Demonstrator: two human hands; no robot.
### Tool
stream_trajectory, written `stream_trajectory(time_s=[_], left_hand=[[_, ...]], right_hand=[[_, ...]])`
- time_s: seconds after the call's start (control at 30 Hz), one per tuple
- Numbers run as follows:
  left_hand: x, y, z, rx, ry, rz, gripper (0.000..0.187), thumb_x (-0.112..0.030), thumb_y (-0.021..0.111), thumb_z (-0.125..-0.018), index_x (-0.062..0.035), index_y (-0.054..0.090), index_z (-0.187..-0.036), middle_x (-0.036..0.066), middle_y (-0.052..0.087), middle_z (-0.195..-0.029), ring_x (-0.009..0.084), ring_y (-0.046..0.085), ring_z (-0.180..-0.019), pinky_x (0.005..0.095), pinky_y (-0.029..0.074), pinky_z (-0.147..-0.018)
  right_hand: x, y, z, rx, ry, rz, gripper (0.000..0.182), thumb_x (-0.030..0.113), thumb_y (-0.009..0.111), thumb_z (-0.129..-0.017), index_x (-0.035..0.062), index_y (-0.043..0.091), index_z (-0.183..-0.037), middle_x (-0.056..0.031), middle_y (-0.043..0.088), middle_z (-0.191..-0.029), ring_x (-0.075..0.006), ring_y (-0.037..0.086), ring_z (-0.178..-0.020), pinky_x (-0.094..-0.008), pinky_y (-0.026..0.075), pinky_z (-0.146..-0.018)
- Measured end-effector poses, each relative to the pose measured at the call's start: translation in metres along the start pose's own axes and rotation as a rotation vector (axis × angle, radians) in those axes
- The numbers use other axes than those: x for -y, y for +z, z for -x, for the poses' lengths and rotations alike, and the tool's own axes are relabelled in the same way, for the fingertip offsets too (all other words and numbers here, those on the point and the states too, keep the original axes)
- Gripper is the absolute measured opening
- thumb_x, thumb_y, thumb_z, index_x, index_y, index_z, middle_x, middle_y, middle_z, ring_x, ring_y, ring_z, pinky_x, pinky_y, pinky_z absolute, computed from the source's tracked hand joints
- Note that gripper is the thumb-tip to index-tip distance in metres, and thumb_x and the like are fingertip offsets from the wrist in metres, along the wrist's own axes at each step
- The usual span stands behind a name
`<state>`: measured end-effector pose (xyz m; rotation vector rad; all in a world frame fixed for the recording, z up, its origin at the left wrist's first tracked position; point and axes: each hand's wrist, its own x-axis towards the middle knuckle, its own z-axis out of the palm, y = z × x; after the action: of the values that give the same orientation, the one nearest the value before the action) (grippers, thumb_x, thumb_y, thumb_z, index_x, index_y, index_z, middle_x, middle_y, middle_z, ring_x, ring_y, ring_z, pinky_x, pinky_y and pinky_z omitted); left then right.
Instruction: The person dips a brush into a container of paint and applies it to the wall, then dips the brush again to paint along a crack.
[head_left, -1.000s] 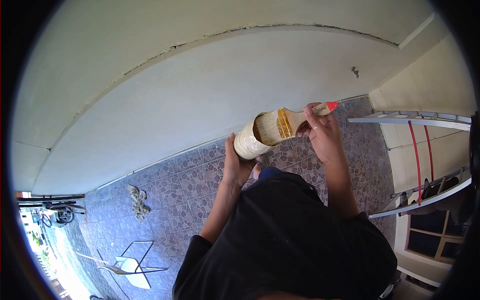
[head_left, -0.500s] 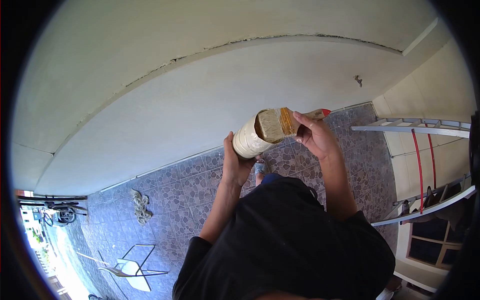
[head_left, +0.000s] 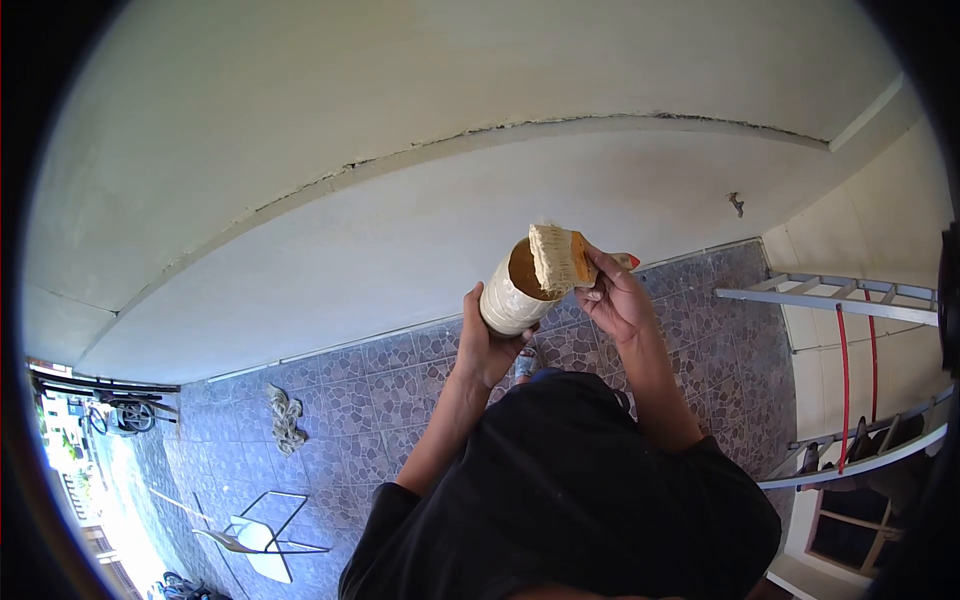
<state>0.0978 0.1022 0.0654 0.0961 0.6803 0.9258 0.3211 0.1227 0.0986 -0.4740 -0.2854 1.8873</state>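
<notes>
My left hand (head_left: 488, 345) is wrapped round a paint-smeared, cream-coloured container (head_left: 505, 303), tilted with its round mouth toward the upper right. A wide paintbrush (head_left: 562, 258) is pinched in my right hand (head_left: 618, 298); its red-tipped handle pokes out past the fingers. Thick cream paint coats the bristles, which overlap the container's rim in this view. Brownish inner wall shows inside the mouth.
A pale wall (head_left: 400, 225) with a cracked ledge runs ahead, a tap (head_left: 737, 204) on it. On the tiled floor (head_left: 350, 400) lie a crumpled cloth (head_left: 286, 420) and a folding chair (head_left: 262, 537). A stepladder (head_left: 830, 297) with red straps stands at right.
The brush has turned so its bristle edge faces the left, and it sits higher at the container's mouth. My view has shifted, moving the wall and ladder lower in the picture.
</notes>
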Motion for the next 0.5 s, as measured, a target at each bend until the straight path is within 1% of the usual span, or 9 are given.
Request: stream_trajectory(time_s=[0.07,0.17,0.2,0.23,0.27,0.33,0.47,0.5], left_hand=[[0.000,0.002,-0.011,0.030,-0.048,0.027,0.061,-0.057,0.032,-0.106,-0.0078,0.057,-0.135,0.014,0.069,-0.113,0.0273,0.068,-0.089,0.0319,0.057,-0.066],[-0.001,0.009,-0.028,0.076,-0.056,0.053,0.061,-0.056,0.032,-0.106,-0.0086,0.056,-0.135,0.014,0.069,-0.112,0.0276,0.068,-0.088,0.0308,0.058,-0.063],[-0.002,0.013,-0.033,0.087,-0.040,0.048,0.061,-0.056,0.032,-0.106,-0.0086,0.056,-0.135,0.014,0.069,-0.112,0.0276,0.068,-0.088,0.0308,0.058,-0.063],[-0.003,0.017,-0.036,0.078,-0.056,0.062,0.058,-0.054,0.035,-0.105,-0.0085,0.058,-0.133,0.013,0.069,-0.111,0.0283,0.068,-0.086,0.0297,0.058,-0.060],[-0.004,0.021,-0.040,0.065,-0.073,0.075,0.056,-0.053,0.039,-0.105,-0.0084,0.059,-0.131,0.012,0.069,-0.110,0.0290,0.067,-0.084,0.0286,0.058,-0.056],[-0.008,0.029,-0.048,0.046,-0.057,0.052,0.055,-0.053,0.038,-0.105,-0.0086,0.059,-0.131,0.011,0.068,-0.110,0.0288,0.067,-0.083,0.0283,0.057,-0.056],[-0.012,0.035,-0.065,0.082,-0.031,0.046,0.055,-0.051,0.035,-0.105,-0.0088,0.059,-0.131,0.011,0.067,-0.110,0.0279,0.065,-0.081,0.0276,0.057,-0.055],[-0.014,0.037,-0.069,0.081,-0.015,0.047,0.055,-0.051,0.034,-0.105,-0.0088,0.058,-0.131,0.011,0.067,-0.110,0.0276,0.065,-0.081,0.0274,0.056,-0.054]], right_hand=[[0.005,-0.003,-0.004,0.007,-0.027,0.014,0.019,0.014,0.064,-0.103,-0.0005,0.065,-0.116,-0.0060,0.069,-0.105,-0.0069,0.061,-0.078,-0.0195,0.049,-0.056],[0.016,-0.007,-0.013,0.010,-0.087,0.030,0.019,0.014,0.066,-0.102,0.0014,0.065,-0.116,-0.0052,0.068,-0.107,-0.0071,0.061,-0.081,-0.0216,0.050,-0.060],[0.018,-0.009,-0.013,0.019,-0.153,0.080,0.018,0.014,0.067,-0.102,0.0017,0.065,-0.115,-0.0048,0.068,-0.107,-0.0077,0.062,-0.082,-0.0221,0.051,-0.062],[0.020,-0.009,-0.015,0.028,-0.219,0.127,0.018,0.013,0.068,-0.101,0.0021,0.065,-0.115,-0.0044,0.068,-0.107,-0.0083,0.063,-0.084,-0.0227,0.052,-0.065],[0.022,-0.007,-0.018,0.046,-0.219,0.129,0.018,0.013,0.068,-0.101,0.0021,0.065,-0.115,-0.0044,0.068,-0.107,-0.0083,0.063,-0.084,-0.0227,0.052,-0.065],[0.027,-0.002,-0.022,-0.052,-0.306,0.220,0.024,0.013,0.067,-0.101,0.0031,0.063,-0.122,-0.0033,0.068,-0.109,-0.0082,0.063,-0.088,-0.0235,0.051,-0.065],[0.041,-0.009,-0.039,-0.020,-0.303,0.229,0.023,0.014,0.070,-0.100,0.0040,0.063,-0.120,-0.0032,0.068,-0.109,-0.0090,0.063,-0.091,-0.0245,0.052,-0.069],[0.043,-0.011,-0.045,0.004,-0.282,0.206,0.026,0.015,0.069,-0.100,0.0039,0.062,-0.122,-0.0034,0.068,-0.110,-0.0092,0.063,-0.092,-0.0245,0.052,-0.070]])
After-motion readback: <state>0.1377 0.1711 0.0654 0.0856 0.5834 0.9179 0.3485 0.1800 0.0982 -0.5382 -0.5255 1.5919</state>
